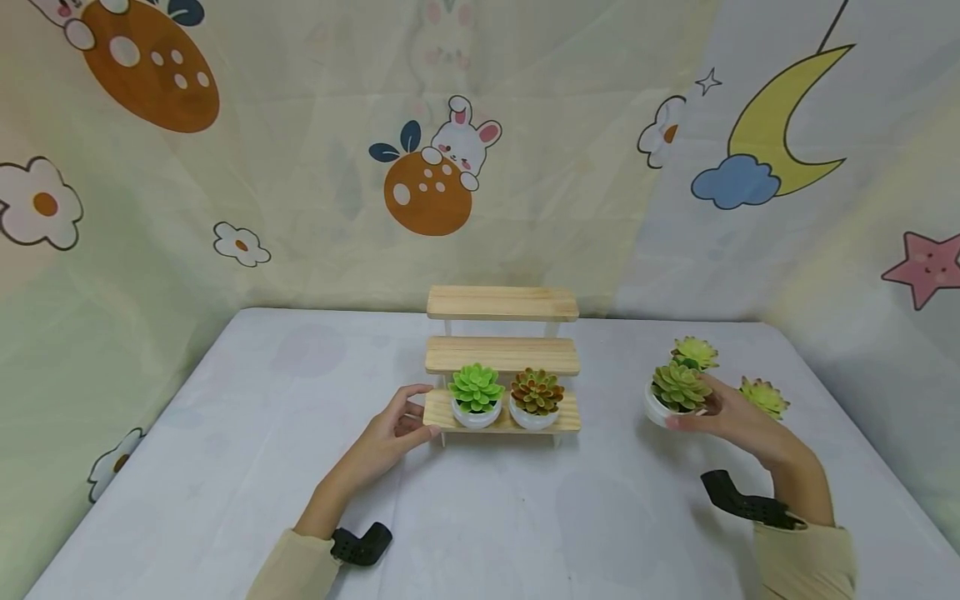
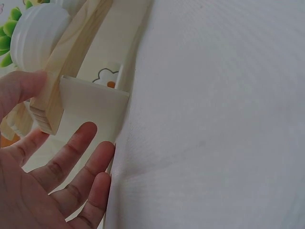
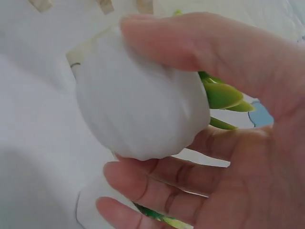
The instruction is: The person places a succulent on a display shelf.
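My left hand (image 1: 397, 423) grips the left end of the lowest board of a three-tier wooden shelf (image 1: 504, 357). In the left wrist view its thumb (image 2: 24, 88) lies against the board, with the other fingers spread beside the end. On that board stand a bright green potted succulent (image 1: 476, 387) and a reddish-brown potted succulent (image 1: 536, 398). Over the table's right side my right hand (image 1: 738, 421) holds a green succulent in a white pot (image 1: 675, 390). The right wrist view shows the white pot (image 3: 143, 100) between thumb and fingers.
Behind the right hand are two more succulents, one yellow-green (image 1: 696, 352) and one with reddish tips (image 1: 763, 396), partly hidden. A white cloth covers the table (image 1: 600, 517). A printed fabric backdrop (image 1: 555, 167) rises along the back and sides.
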{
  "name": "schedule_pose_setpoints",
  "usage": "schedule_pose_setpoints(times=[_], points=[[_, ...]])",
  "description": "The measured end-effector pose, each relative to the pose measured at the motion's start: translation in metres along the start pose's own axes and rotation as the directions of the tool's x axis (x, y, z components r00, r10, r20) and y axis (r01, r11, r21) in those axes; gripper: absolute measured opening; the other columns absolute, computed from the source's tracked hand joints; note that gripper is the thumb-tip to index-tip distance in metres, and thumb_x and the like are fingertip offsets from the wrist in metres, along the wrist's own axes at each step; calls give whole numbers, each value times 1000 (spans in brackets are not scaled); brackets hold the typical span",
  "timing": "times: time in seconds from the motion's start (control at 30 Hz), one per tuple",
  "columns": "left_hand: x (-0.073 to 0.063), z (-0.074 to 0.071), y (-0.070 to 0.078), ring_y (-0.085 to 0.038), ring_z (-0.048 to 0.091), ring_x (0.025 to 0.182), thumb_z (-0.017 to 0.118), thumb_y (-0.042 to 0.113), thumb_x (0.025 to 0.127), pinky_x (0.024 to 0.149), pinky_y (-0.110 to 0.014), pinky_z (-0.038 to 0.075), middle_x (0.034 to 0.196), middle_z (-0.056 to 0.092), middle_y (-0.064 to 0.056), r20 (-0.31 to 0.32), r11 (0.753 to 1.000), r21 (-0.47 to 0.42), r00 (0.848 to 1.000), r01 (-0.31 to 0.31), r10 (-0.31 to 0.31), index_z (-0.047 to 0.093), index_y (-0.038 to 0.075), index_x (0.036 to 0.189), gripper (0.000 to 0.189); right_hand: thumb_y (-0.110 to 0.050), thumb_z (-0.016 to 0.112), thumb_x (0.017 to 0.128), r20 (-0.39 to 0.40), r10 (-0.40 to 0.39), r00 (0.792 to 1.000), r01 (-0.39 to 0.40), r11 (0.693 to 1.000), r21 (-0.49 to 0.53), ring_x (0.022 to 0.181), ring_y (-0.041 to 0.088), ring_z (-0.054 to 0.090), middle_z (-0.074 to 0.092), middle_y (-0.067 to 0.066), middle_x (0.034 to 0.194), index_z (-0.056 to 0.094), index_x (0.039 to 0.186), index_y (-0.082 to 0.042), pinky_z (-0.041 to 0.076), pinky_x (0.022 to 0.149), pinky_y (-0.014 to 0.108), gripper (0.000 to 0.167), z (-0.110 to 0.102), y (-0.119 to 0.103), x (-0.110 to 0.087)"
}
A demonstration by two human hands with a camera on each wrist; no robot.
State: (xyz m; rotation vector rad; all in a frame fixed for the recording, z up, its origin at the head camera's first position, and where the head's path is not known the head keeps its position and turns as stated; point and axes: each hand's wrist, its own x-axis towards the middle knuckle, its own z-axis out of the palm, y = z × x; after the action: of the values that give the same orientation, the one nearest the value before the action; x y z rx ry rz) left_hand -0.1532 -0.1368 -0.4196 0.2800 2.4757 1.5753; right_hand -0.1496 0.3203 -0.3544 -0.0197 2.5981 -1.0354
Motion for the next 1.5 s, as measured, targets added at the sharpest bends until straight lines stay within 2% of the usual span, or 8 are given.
schedule_pose_setpoints(times=[0.17, 0.4, 0.53, 0.67, 1.0, 1.17, 1.4, 1.5], points=[[-1, 0, 1, -14, 61, 93, 67, 30, 85, 89, -39, 46, 108, 59, -5, -2, 1000, 4, 1000, -1, 1, 38, 30, 134, 57, -42, 63, 86, -70, -43, 997, 42, 999, -12, 118, 41, 40, 36, 33, 135, 2, 147, 3, 40, 87, 55, 97, 5, -17, 1], [0, 0, 2, -15, 61, 94, 67, 30, 86, 90, -40, 46, 109, 59, -4, -7, 1000, 7, 1000, 2, -2, 38, 29, 134, 57, -43, 63, 86, -145, -80, 986, 86, 995, 40, 117, 40, 45, 39, 31, 135, 2, 148, -1, 42, 89, 54, 97, 17, -38, 7], [-1, -1, 3, -15, 61, 94, 67, 29, 85, 90, -39, 46, 109, 59, -4, -5, 1000, 3, 1000, 0, 0, 38, 29, 134, 57, -44, 63, 85, -200, -105, 974, 117, 992, 51, 112, 34, 49, 42, 27, 134, 10, 148, -1, 46, 84, 45, 93, 27, -50, 11], [-1, -1, 2, -14, 61, 93, 67, 29, 85, 88, -37, 46, 108, 59, -4, -4, 1000, 2, 1000, -4, 4, 38, 29, 135, 57, -47, 64, 84, -243, -104, 964, 123, 990, 65, 113, 36, 51, 41, 26, 136, 16, 148, -4, 48, 83, 45, 91, 37, -63, 14], [-3, -3, 3, -15, 60, 93, 67, 32, 86, 88, -38, 46, 109, 59, -4, -2, 1000, 5, 1000, -11, 11, 38, 30, 134, 57, -48, 66, 82, -357, -133, 925, 169, 983, 73, 98, 30, 55, 53, 19, 118, 34, 140, -8, 46, 70, 30, 78, 60, -85, 24], [-2, -3, 4, -16, 60, 95, 66, 30, 86, 88, -38, 46, 110, 59, -7, 2, 1000, -1, 1000, -16, 16, 38, 28, 134, 55, -49, 65, 82, -382, -158, 911, 197, 978, 65, 96, 30, 57, 56, 16, 108, 40, 136, -8, 47, 70, 31, 72, 68, -94, 30], [-1, 0, 2, -16, 60, 96, 66, 30, 86, 89, -40, 46, 110, 59, -7, 7, 1000, -14, 1000, -15, 15, 38, 27, 134, 56, -45, 67, 82, -436, -219, 873, 264, 964, 44, 98, 28, 52, 56, 16, 104, 48, 128, -3, 42, 87, 41, 65, 75, -110, 35], [-1, 0, 1, -15, 60, 94, 67, 30, 85, 88, -39, 46, 109, 59, -5, 0, 1000, -18, 1000, 0, 0, 39, 29, 134, 56, -45, 67, 82, -437, -234, 869, 280, 959, 44, 99, 28, 51, 56, 16, 106, 47, 128, -3, 40, 88, 42, 66, 76, -120, 36]])
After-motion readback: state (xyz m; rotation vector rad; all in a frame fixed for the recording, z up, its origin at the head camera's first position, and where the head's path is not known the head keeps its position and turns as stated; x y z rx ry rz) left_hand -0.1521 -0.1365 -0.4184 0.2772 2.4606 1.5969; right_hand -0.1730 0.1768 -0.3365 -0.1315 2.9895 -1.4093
